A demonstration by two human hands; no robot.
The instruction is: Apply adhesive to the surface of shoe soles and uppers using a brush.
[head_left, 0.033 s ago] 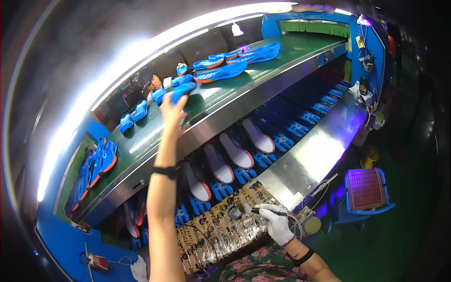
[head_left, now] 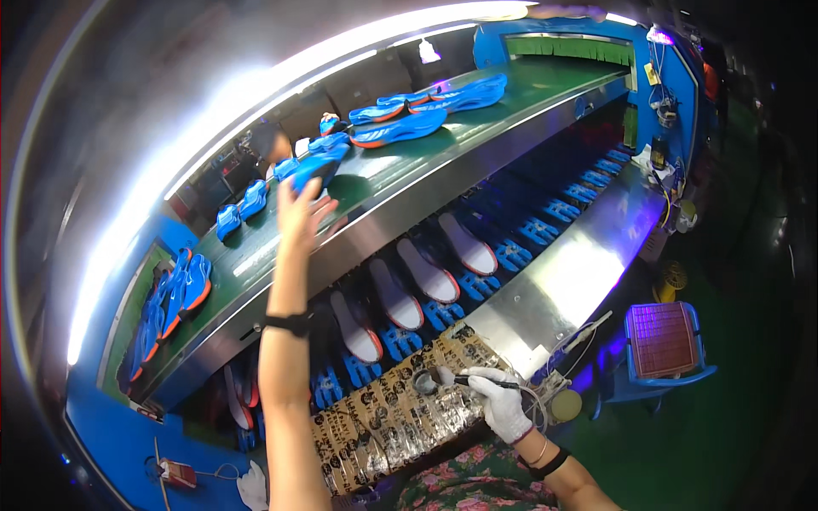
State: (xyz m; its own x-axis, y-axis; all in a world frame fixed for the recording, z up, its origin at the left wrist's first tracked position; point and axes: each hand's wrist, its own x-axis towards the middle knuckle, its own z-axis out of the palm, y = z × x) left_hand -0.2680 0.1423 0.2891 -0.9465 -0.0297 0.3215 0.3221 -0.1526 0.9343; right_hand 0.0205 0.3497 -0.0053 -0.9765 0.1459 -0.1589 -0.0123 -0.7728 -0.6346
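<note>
My bare left hand (head_left: pixel 300 213) reaches over the upper conveyor belt and grips the near end of a blue shoe sole (head_left: pixel 320 165), its fingers partly spread. That sole is tilted and slightly blurred, beside other blue soles. In a white glove, my right hand (head_left: pixel 498 400) pinches the dark handle of a brush (head_left: pixel 464 380). The brush head is at a small round cup (head_left: pixel 424 381), which stands on a work surface wrapped in printed brown tape and clear film (head_left: pixel 383 426).
More blue soles with orange edges (head_left: pixel 400 129) lie along the green belt (head_left: pixel 545 78). Below, a rack carries blue holders (head_left: pixel 443 315) and pale-bottomed shoes (head_left: pixel 396 298). A person (head_left: pixel 271 143) is across the belt. A blue chair (head_left: pixel 665 341) stands at right, near cables (head_left: pixel 558 375).
My left hand and the blue sole have shifted slightly left and toward me. The person across the belt has moved the head. My right hand stays at the cup.
</note>
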